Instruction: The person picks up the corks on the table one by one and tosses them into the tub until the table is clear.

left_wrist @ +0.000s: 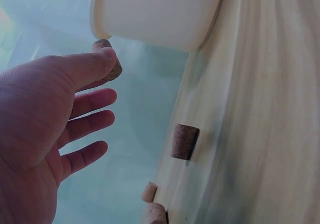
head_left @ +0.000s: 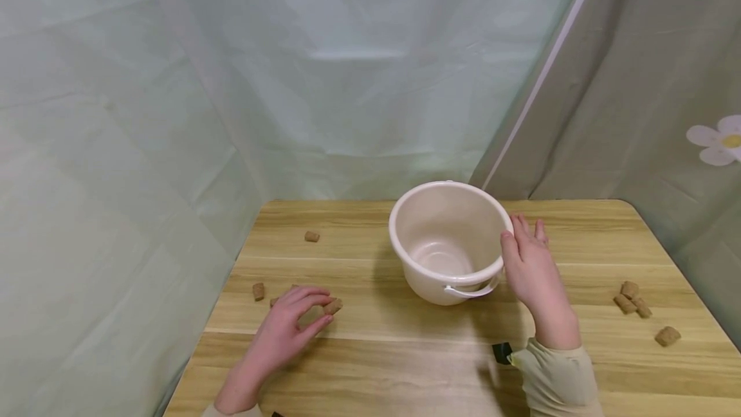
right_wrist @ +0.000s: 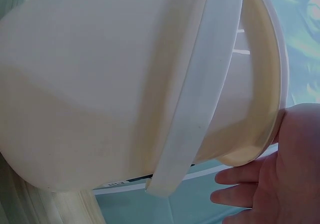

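Observation:
In the head view, my left hand (head_left: 286,324) pinches a cork stopper (head_left: 333,306) between thumb and index finger, just above the table. The left wrist view shows the same cork (left_wrist: 116,70) at the thumb tip, the other fingers of the left hand (left_wrist: 55,114) spread loosely. A white plastic bucket (head_left: 417,275) stands to its right, its inside bare and its handle (head_left: 475,291) hanging down at the front. My right hand (head_left: 532,269) holds the bucket's right rim, thumb at the edge and fingers along the outside; the right wrist view shows this rim (right_wrist: 284,79) against the hand.
Loose corks lie on the left, one towards the back (head_left: 312,236), one near the left edge (head_left: 258,291), others partly behind my left hand. Several more corks (head_left: 631,299) cluster at the right, with a single cork (head_left: 667,336) nearer. Fabric curtains (head_left: 370,82) enclose the wooden table (head_left: 393,372).

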`<action>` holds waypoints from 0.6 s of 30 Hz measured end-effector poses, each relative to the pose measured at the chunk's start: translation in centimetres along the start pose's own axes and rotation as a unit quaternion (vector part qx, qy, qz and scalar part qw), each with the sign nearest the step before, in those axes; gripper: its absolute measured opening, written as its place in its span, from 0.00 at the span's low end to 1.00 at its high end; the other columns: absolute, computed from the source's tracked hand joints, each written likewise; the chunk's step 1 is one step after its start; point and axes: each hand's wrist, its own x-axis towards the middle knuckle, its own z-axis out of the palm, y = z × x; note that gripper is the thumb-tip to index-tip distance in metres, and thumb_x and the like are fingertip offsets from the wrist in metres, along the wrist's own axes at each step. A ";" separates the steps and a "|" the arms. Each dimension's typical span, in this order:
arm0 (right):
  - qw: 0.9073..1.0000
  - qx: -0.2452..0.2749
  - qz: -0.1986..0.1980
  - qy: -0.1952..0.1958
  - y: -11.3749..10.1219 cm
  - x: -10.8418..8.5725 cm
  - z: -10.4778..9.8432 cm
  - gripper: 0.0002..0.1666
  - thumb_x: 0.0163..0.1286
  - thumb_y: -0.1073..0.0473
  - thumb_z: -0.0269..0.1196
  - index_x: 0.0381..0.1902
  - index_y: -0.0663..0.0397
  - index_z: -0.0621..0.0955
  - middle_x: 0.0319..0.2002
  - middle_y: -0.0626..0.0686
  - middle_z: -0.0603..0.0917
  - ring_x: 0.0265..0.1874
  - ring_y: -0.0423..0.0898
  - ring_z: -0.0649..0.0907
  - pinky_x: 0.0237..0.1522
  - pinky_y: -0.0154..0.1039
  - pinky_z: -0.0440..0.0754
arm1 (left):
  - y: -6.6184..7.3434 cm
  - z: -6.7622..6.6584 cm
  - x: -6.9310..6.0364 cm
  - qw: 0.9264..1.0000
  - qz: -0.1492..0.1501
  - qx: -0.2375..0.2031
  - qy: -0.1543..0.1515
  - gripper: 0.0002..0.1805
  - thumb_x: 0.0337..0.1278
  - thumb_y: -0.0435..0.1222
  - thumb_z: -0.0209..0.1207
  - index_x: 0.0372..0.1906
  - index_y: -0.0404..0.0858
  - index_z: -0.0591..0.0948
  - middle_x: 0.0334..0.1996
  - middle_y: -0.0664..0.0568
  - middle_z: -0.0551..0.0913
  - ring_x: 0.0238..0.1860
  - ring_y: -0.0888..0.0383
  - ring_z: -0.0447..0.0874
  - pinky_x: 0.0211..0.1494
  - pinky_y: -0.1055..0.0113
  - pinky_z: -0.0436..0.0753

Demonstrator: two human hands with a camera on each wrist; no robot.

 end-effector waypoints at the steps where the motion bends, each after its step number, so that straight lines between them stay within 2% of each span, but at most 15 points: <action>1: 1.000 0.000 0.000 -0.001 0.0 0.0 0.0 0.40 0.89 0.43 0.38 0.82 0.71 0.60 0.81 0.74 0.58 0.81 0.78 0.42 0.79 0.74 0.42 | 0.0 0.0 0.1 1.000 -0.001 0.002 -0.003 0.17 0.57 0.35 0.79 0.51 0.45 0.89 0.53 0.53 0.88 0.55 0.56 0.86 0.59 0.48 0.85; 9: 1.000 0.003 0.004 -0.003 -0.1 0.1 -0.1 0.40 0.89 0.43 0.38 0.83 0.69 0.60 0.81 0.73 0.56 0.81 0.76 0.42 0.78 0.75 0.44 | 0.9 -0.3 1.7 1.000 0.013 -0.008 -0.011 0.17 0.59 0.36 0.78 0.52 0.47 0.89 0.55 0.56 0.87 0.56 0.56 0.85 0.57 0.51 0.87; 18: 1.000 0.001 0.010 -0.010 -0.1 -0.1 -0.1 0.40 0.89 0.42 0.38 0.83 0.66 0.60 0.82 0.73 0.54 0.82 0.76 0.42 0.77 0.78 0.45 | 2.2 -0.2 3.8 0.999 0.042 -0.024 -0.003 0.16 0.63 0.38 0.76 0.54 0.43 0.89 0.56 0.52 0.87 0.58 0.54 0.85 0.57 0.50 0.87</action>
